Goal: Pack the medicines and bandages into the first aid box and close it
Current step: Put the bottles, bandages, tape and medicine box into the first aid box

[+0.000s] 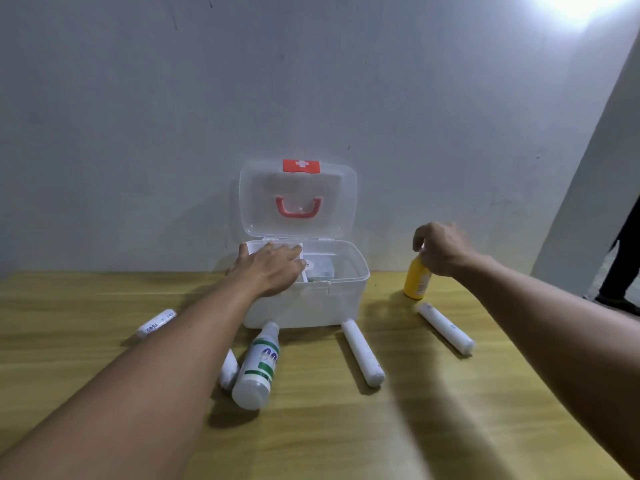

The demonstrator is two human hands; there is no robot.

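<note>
The first aid box (304,292) stood open on the wooden table (450,427), its clear lid (298,199) tipped back toward the wall. The left hand (270,268) lay flat on a white tray (273,247) in the left part of the box, fingers spread out and not gripping anything. Just past those fingertips, a small pack (320,270) already sat inside the box.

The right hand (443,249) was curled over the top of a yellow bottle (417,278) that stood to the right of the box. Its fingers looked closed around the cap, but the picture was blurry there, so I could not tell if the grip was tight.

Most of the job was still left. A big white bottle (258,367) lay on its side, nearer the person than the left hand's fingers. Four white bandage rolls lay on the table too: one left of the left arm (156,323), one half hidden beside the big bottle (229,370), one in front of the box (363,353), and one below the yellow bottle (446,329). All of these had to go in, and then the lid had to be shut.
</note>
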